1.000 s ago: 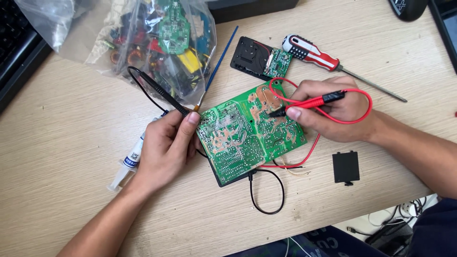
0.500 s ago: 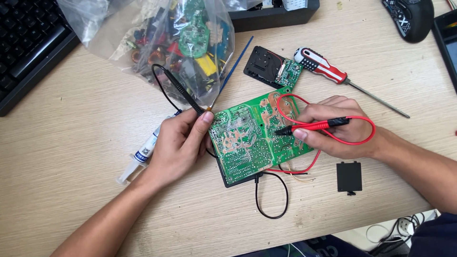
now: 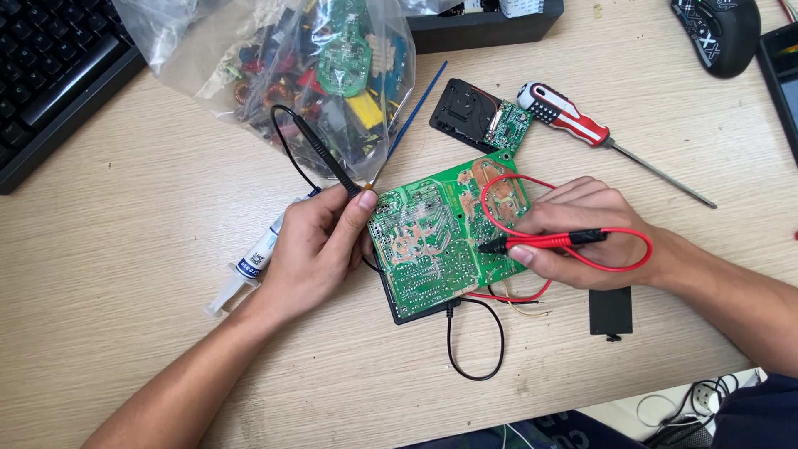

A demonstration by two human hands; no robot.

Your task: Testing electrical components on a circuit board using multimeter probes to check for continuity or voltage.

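A green circuit board (image 3: 432, 241) lies solder side up on the wooden desk (image 3: 125, 249). My left hand (image 3: 312, 249) grips a black test probe (image 3: 326, 160) whose tip meets the board's left edge. My right hand (image 3: 573, 233) pinches a red test probe (image 3: 549, 242), its tip resting on the board's right part. The red lead (image 3: 532, 185) loops over the board and around my right hand. A black wire (image 3: 474, 345) curls out from under the board toward me.
A clear bag of electronic parts (image 3: 307, 75) lies behind the board. A red-and-white screwdriver (image 3: 582, 129), a small black module (image 3: 478, 115), a syringe tube (image 3: 249, 266) and a black cover (image 3: 611, 309) lie around. A keyboard (image 3: 50, 75) and a mouse (image 3: 719, 29) sit at the far corners.
The view has shifted, so everything sits lower and more to the right. Both hands keep their probes on the board with little movement.
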